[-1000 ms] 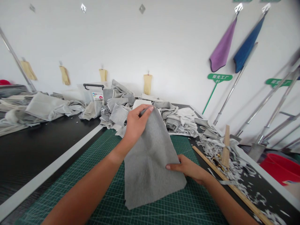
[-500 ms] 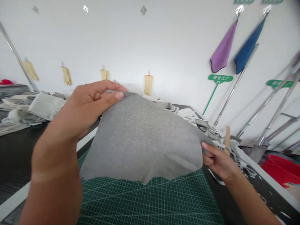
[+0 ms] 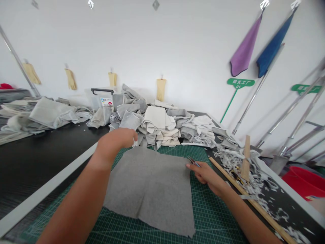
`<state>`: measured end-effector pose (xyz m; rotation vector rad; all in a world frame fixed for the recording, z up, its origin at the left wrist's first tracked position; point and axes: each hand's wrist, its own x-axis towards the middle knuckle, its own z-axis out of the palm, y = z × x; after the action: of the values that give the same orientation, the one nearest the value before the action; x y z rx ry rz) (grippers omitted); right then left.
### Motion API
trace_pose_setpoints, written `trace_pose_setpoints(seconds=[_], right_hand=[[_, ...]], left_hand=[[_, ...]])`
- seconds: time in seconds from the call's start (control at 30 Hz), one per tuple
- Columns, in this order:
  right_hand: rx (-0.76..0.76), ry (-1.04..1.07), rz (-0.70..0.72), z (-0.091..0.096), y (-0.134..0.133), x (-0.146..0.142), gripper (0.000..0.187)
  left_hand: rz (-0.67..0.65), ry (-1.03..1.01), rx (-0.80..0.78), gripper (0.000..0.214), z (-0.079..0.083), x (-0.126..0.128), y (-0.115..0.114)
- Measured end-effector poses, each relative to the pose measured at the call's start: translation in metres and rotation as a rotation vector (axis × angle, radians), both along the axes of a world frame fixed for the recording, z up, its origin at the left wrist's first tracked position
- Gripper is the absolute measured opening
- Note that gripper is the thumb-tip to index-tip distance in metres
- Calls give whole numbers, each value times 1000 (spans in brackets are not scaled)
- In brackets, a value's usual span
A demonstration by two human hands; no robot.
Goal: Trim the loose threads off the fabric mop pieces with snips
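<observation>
A grey cloth (image 3: pixel 152 183) lies spread on the green cutting mat (image 3: pixel 213 206), with a shallow crease near its front edge. My left hand (image 3: pixel 122 138) is curled closed by the cloth's far left corner. Its fingertips are mostly turned away, so what they hold is hidden. At the far right corner, my right hand (image 3: pixel 207 174) is closed around a small pair of metal scissors (image 3: pixel 193 162) with a bluish handle. The blades point up and left by the cloth's edge, and a fingertip touches that edge.
Piled grey and white cloths (image 3: pixel 157 123) stand behind the mat, beside a clear bin (image 3: pixel 101 101). A wooden strip (image 3: pixel 233 181) runs along the mat's right side. Fabric scraps (image 3: pixel 254 183) and a wooden piece (image 3: pixel 245 161) lie beyond it, and a red bucket (image 3: pixel 302 183) is far right.
The grey cloth has come down from the air onto the mat. Both hands have moved with it, the right one leftward. The scissors and the cloth piles now show.
</observation>
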<state>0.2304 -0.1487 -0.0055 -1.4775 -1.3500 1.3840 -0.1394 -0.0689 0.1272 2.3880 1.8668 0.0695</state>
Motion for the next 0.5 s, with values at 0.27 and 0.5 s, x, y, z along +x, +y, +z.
trace_pose_setpoints(seconds=[0.27,0.5], right_hand=[[93,-9,26,-7,3,0,35],[187,-102,1,-18,6,2,32]], left_hand=[[-603,-594,88,37,-94,139,3],[-569,-721,129,20,-155,169,-5]])
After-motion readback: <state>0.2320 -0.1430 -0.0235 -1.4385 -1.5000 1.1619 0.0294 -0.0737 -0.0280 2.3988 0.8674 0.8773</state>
